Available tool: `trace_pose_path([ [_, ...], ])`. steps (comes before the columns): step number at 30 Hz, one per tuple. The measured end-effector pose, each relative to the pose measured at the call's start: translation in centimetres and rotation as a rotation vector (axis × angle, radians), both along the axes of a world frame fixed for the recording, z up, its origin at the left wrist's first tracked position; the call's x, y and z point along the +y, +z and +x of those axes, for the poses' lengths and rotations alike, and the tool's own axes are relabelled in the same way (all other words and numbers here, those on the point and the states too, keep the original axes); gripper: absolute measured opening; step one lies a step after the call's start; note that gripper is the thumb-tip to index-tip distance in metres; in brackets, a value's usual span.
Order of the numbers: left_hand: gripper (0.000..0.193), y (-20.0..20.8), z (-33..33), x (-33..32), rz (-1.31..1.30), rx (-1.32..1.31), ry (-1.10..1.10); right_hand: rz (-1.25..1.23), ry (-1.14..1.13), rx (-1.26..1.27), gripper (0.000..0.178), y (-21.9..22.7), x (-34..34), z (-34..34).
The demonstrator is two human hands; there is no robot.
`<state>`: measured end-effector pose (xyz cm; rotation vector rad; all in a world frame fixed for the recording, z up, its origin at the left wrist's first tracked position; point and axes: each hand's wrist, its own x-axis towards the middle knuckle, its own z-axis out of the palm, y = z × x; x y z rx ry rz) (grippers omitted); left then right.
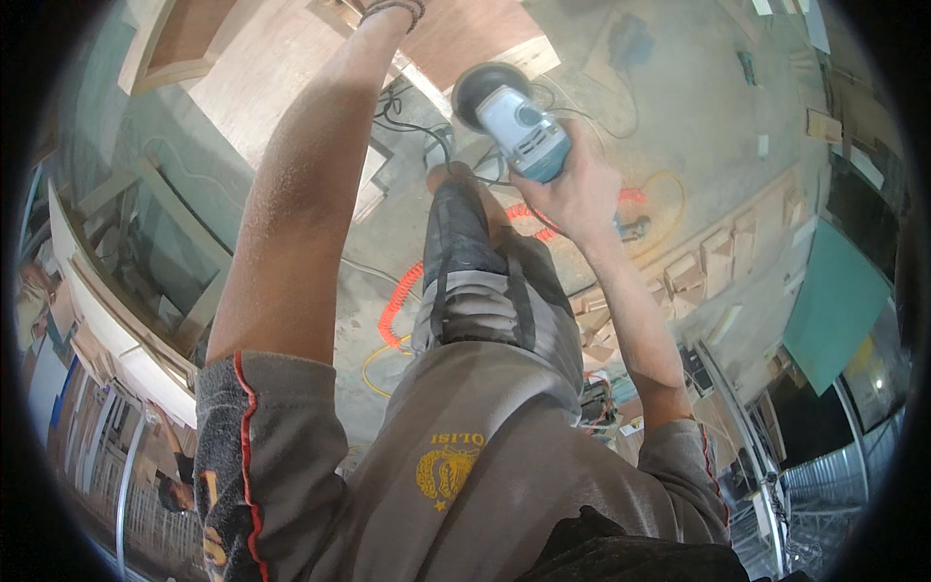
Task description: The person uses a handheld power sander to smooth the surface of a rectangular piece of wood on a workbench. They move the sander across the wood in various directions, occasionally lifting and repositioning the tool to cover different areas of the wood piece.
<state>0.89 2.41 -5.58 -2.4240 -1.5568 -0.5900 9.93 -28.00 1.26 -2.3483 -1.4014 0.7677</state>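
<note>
My right hand [580, 192] is wrapped round the body of a white and teal power sander [529, 126], held out in front of me. Its round dark pad [490, 89] faces away, over the edge of a reddish plywood panel [475, 29]; whether it touches the panel I cannot tell. My left forearm [308, 184] stretches up over a pale plywood sheet [242, 112]. The wrist with its dark bracelet reaches the top edge, so the left hand is out of the picture. A dark cable [417, 128] runs below the panel.
An orange coiled air hose [396, 306] loops on the floor around my legs. Wood blocks [716, 260] line the right side, near a green sheet [836, 299]. A curved wooden frame [116, 310] stands at left. Another person [177, 493] is at lower left.
</note>
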Motion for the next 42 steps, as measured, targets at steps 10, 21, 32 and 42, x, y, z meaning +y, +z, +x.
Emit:
trace_pose_path([
  [10, 0.041, -0.1, 0.0, 0.0, 0.023, 0.029, 0.03, 0.011, 0.014, -0.023, 0.07, 0.0, -0.6, 1.1],
  [21, 0.043, 0.1, 0.0, 0.0, 0.012, 0.023, -0.001, 0.068, -0.013, -0.032, 0.072, -0.5, -0.5, 1.0],
  [32, 0.047, 0.2, 0.1, -0.1, -0.038, 0.009, 0.016, 0.036, -0.074, -0.032, 0.07, -0.3, 0.3, 1.3],
  [42, 0.05, -0.3, -0.2, 0.0, -0.018, -0.052, 0.02, 0.03, -0.085, -0.009, 0.066, -0.1, 1.0, 1.1],
])
